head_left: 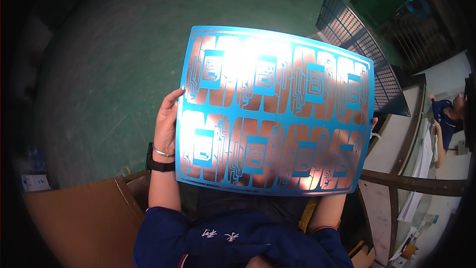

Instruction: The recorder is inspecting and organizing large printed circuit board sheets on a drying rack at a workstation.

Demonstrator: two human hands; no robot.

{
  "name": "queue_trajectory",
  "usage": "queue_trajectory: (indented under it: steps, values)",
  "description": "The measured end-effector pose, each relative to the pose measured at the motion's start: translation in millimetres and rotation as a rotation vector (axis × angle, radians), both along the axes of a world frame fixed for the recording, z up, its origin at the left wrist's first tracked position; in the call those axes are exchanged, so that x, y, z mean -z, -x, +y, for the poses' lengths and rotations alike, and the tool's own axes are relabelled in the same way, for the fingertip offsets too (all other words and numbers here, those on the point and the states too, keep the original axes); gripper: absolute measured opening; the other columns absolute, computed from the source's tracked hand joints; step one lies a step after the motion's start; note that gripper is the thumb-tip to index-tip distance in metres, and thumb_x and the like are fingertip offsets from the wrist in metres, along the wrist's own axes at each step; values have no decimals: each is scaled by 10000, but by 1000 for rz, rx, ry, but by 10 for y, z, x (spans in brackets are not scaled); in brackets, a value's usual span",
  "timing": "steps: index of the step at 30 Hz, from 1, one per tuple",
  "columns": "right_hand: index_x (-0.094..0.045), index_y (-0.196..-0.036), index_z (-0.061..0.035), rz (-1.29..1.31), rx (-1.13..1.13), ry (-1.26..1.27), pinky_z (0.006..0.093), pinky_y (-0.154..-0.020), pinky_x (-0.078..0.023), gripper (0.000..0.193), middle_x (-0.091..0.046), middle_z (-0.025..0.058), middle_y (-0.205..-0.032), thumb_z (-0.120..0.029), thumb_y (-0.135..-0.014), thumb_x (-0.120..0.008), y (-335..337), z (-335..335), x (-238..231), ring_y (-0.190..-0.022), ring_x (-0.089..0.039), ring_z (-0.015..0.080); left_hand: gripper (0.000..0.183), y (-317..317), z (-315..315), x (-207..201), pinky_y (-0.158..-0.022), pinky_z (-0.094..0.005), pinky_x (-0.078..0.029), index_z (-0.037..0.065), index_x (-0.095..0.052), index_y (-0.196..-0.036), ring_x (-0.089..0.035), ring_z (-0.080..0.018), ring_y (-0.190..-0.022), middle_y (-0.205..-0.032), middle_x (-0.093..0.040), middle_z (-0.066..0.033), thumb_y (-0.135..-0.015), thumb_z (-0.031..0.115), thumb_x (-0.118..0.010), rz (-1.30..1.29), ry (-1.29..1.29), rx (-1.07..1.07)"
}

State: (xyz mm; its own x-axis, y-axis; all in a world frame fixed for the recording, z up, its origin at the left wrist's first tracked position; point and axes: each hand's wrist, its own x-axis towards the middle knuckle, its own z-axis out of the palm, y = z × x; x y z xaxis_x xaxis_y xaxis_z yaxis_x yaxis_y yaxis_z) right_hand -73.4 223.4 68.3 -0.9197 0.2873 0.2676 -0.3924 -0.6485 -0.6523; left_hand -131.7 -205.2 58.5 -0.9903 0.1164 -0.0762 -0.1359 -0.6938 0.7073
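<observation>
A large copper and blue printed circuit board panel (238,113) is raised in front of me, its patterned face catching a bright glare along the upper part. My left hand (167,124) grips the panel's left edge, fingertips at the rim. My right hand (375,121) holds the opposite edge; only a bit of it shows there, and the panel hides the rest. A bracelet and a dark wristband (159,161) are on my left wrist.
Behind the panel to the right leans a dark rack (354,39) with rows of light patches. Brown board (79,218) lies at lower left. Another person (446,119) in a dark blue shirt is at the far right, beside a pale worktop. Green floor (119,69) stretches beyond.
</observation>
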Motion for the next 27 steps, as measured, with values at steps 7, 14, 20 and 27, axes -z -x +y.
queue_trajectory:
  steps: [7,14,20,27]
  values:
    - [-349,-1317,-95,-101,88,-73,361,-944,-423,383,-469,102,-1244,-138,-936,-353,-300,46,15,-1127,-486,205,326,4,-54,108,-847,-240,-427,34,-466,-1220,-526,-89,-944,-1114,-550,-48,-901,102,-487,-55,454,69]
    - [-135,-1410,-77,-333,-102,-152,347,-933,-420,575,-461,160,-1256,-124,-919,-429,-469,-43,9,-1123,-490,207,305,-37,-90,555,-876,-240,-409,22,-492,-1187,-520,-113,-1016,-1167,-534,-66,-883,36,-461,-123,617,-40]
    - [-109,-1405,-31,-539,-31,-222,326,-986,-362,674,-392,183,-1334,-159,-892,-527,-603,-129,280,-1197,-423,207,329,-8,21,809,-910,-265,-395,18,-478,-1203,-493,-157,-1092,-1224,-504,-96,-877,19,-436,-116,691,-98]
    - [-153,-1399,-27,-534,96,-325,328,-999,-334,698,-376,156,-1353,-220,-874,-570,-623,-208,348,-1206,-411,204,459,-371,708,649,-1050,-545,-124,134,-471,-1266,-220,-376,-1313,-1410,-285,-173,-810,90,-503,465,1716,-111]
